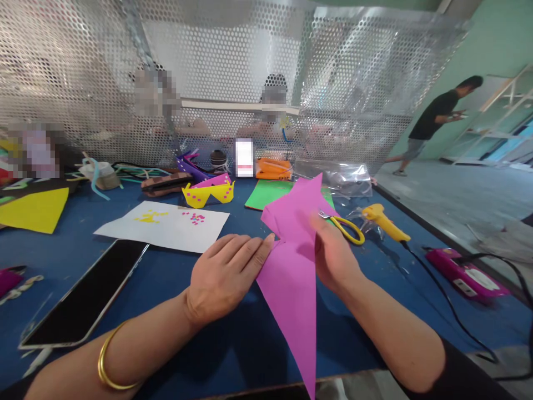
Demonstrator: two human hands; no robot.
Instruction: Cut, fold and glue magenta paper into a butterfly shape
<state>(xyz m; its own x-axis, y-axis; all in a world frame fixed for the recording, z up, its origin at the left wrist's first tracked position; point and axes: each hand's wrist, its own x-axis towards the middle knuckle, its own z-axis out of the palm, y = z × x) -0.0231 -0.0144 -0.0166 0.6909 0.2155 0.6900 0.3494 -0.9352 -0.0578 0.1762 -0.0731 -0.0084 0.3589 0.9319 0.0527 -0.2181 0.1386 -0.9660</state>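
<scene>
A magenta craft sheet (296, 266), cut to a long point at its lower end, stands up from the table between my hands. Its left edge is pinched by my left hand (231, 272), fingers together. My right hand (335, 253) is closed around the right edge, its fingertips slightly blurred and partly hidden by the sheet. Just beyond the right hand are yellow-handled scissors (352, 230); only a short piece of metal shows, and whether the hand touches them I cannot tell. Behind the magenta sheet lie green sheets (266, 194).
A yellow glue gun (385, 222) and magenta power strip (466, 275) with black cords are at right. Left are a tablet (87, 294), white paper (166, 225) with small cut pieces, and a yellow mask (208, 194). A perforated metal screen (225, 50) stands behind; a person (437, 119) walks beyond.
</scene>
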